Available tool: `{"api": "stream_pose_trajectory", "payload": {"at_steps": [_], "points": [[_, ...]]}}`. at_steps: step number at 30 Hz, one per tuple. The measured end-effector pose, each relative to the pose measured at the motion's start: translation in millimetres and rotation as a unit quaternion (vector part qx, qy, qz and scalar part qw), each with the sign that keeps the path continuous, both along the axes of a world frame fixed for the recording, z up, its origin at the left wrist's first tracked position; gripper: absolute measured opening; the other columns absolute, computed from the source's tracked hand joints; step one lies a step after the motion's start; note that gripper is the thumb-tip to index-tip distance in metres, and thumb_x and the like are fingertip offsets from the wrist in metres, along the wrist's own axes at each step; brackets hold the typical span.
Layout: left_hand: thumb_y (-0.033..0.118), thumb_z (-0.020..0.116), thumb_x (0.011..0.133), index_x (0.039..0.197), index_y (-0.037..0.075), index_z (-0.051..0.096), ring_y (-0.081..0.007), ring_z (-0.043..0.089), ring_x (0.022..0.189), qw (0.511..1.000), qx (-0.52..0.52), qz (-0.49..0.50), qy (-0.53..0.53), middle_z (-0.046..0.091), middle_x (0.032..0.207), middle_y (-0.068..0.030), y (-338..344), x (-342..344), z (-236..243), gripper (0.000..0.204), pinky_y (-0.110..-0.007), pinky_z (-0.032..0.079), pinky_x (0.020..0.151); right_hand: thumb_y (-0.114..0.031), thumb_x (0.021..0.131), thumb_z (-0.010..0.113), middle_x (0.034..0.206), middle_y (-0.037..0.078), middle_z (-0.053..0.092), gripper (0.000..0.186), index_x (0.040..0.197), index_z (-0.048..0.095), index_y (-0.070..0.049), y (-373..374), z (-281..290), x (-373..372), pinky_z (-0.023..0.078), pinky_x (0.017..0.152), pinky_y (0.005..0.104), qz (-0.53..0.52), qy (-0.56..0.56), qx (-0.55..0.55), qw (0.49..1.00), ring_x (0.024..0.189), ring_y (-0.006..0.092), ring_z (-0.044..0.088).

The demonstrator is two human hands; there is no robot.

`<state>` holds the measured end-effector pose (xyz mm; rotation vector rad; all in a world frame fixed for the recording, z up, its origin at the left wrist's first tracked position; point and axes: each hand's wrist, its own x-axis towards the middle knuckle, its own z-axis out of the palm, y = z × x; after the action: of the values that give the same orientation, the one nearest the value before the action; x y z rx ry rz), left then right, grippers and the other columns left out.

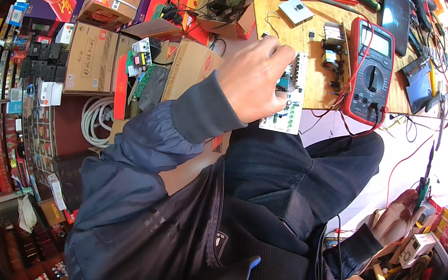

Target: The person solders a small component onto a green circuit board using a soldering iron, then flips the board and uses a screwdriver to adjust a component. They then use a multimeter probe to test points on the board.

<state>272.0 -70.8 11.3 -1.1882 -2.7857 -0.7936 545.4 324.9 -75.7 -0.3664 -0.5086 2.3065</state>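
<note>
At the near edge of the wooden workbench (319,90), the left hand (254,79) gripped a white circuit board (287,100) — fingers curled over its upper part, thumb side hidden, so the hold read as a pinch across the board's width. The board's long axis ran away from the person, its lower end hanging past the bench edge over the lap and its upper end, with a row of dark components, lying on the wood. It sat directly under and just right of that hand, touching the fingers.

The right hand (402,218) was well apart, low at the person's right side, closed around the green-handled soldering iron (424,184), whose thin shaft pointed upward toward the bench. From that tip the board lay up and to the left, across the dark-trousered knee — the left hand was plainly the nearer of the two.

Just beside the board, to its right, lay a red multimeter (371,71) with red leads trailing off the edge. Cardboard boxes (91,56) crowded the floor on the left.
</note>
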Motion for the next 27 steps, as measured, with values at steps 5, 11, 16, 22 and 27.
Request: {"api": "stream_pose_trajectory", "payload": {"at_steps": [5, 11, 16, 22, 27], "points": [[0.01, 0.073, 0.071, 0.109, 0.001, 0.054, -0.0411, 0.059, 0.095, 1.0, -0.02, -0.011, 0.006, 0.056, 0.101, -0.0186, 4.0, 1.5, 4.4, 0.043, -0.047, 0.05, 0.081, -0.013, 0.102, 0.064, 0.114, 0.027, 0.068, 0.034, 0.123, 0.057, 0.012, -4.0, 3.3, -4.8, 0.05, 0.108, 0.0495, -0.002, -0.005, 0.0, 1.0, 0.109, 0.0347, 0.066], [0.008, 0.07, 0.072, 0.111, 0.002, 0.05, -0.0417, 0.059, 0.094, 0.998, -0.039, -0.034, 0.025, 0.055, 0.101, -0.0187, 8.5, -0.3, 10.1, 0.044, -0.049, 0.05, 0.081, -0.014, 0.102, 0.064, 0.114, 0.027, 0.067, 0.034, 0.119, 0.057, 0.015, -8.8, 9.0, -7.5, 0.05, 0.108, 0.0469, -0.004, -0.014, 0.012, 1.0, 0.108, 0.0332, 0.065], [0.007, 0.07, 0.072, 0.11, 0.001, 0.05, -0.0423, 0.058, 0.095, 0.997, -0.058, -0.053, 0.019, 0.055, 0.1, -0.0195, 8.6, -3.9, 13.7, 0.043, -0.049, 0.05, 0.081, -0.012, 0.1, 0.067, 0.114, 0.025, 0.068, 0.034, 0.121, 0.059, 0.013, -14.6, 11.9, -7.1, 0.049, 0.106, 0.0456, -0.03, -0.006, -0.008, 0.999, 0.105, 0.0324, 0.065], [0.012, 0.073, 0.072, 0.112, -0.001, 0.052, -0.0423, 0.058, 0.098, 0.996, -0.08, -0.05, -0.003, 0.057, 0.103, -0.0209, 7.4, -7.5, 17.8, 0.047, -0.048, 0.049, 0.084, -0.013, 0.102, 0.064, 0.115, 0.026, 0.067, 0.031, 0.116, 0.061, 0.015, -14.6, 11.3, -5.6, 0.048, 0.107, 0.0458, -0.01, 0.013, -0.023, 1.0, 0.107, 0.0316, 0.063], [0.013, 0.076, 0.072, 0.11, 0.0, 0.052, -0.0408, 0.06, 0.094, 0.996, -0.075, -0.04, -0.021, 0.058, 0.101, -0.0201, 7.4, -9.3, 22.0, 0.047, -0.046, 0.05, 0.082, -0.014, 0.103, 0.063, 0.115, 0.027, 0.067, 0.031, 0.114, 0.062, 0.015, -19.1, 13.3, -7.3, 0.048, 0.108, 0.0451, 0.0, 0.028, -0.031, 0.999, 0.107, 0.0312, 0.064]]}}
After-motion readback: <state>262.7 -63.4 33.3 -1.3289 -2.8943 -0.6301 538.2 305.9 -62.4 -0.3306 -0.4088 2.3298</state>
